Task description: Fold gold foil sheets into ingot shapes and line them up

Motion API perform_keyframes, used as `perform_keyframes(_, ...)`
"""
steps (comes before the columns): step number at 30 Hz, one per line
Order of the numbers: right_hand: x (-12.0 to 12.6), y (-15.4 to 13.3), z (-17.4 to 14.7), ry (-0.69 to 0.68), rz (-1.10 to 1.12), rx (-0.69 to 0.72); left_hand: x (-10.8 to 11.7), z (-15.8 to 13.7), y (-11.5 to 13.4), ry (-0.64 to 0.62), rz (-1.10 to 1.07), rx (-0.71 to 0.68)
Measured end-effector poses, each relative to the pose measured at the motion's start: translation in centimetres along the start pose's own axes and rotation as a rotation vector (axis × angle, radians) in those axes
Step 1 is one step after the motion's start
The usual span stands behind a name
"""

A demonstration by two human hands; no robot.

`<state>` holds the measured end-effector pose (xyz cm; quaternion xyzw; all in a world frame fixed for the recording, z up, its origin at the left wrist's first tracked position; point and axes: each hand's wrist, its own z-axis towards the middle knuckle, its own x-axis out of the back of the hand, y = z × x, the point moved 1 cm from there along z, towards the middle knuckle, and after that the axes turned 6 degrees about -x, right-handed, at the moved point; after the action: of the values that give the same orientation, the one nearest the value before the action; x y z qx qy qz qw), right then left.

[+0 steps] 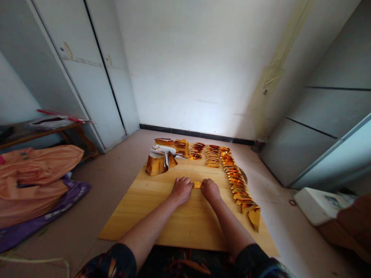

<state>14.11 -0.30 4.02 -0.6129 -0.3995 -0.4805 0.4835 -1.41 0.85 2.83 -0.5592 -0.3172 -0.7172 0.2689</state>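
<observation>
Between my two hands, a small strip of gold foil paper lies low over the wooden table. My left hand is closed on its left end, and my right hand grips the right end. To the right runs a long row of folded gold paper pieces, overlapping one another. Two shorter rows of folded gold pieces sit at the far side. Behind my left hand is a curled stack of gold foil sheets, with white paper and more gold sheets beyond it.
An orange cloth and a purple bag lie at the left, near a low wooden bench. Grey cabinets stand left. A white box rests on the floor to the right. A white wall closes off the back.
</observation>
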Motion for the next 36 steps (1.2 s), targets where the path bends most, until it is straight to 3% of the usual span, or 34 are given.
perform_keyframes(9,0.3,-1.3,-0.6,0.032,0.058,-0.151,-0.8,0.9,-0.1,0.028,-0.146,0.275)
perform_keyframes(25,0.6,-0.9,-0.3,-0.067,0.076,-0.179,-0.5,0.8,0.1,0.044,-0.183,0.324)
perform_keyframes(36,0.8,1.0,0.6,-0.083,0.184,-0.136,0.3,0.4,-0.6,-0.009,-0.165,0.272)
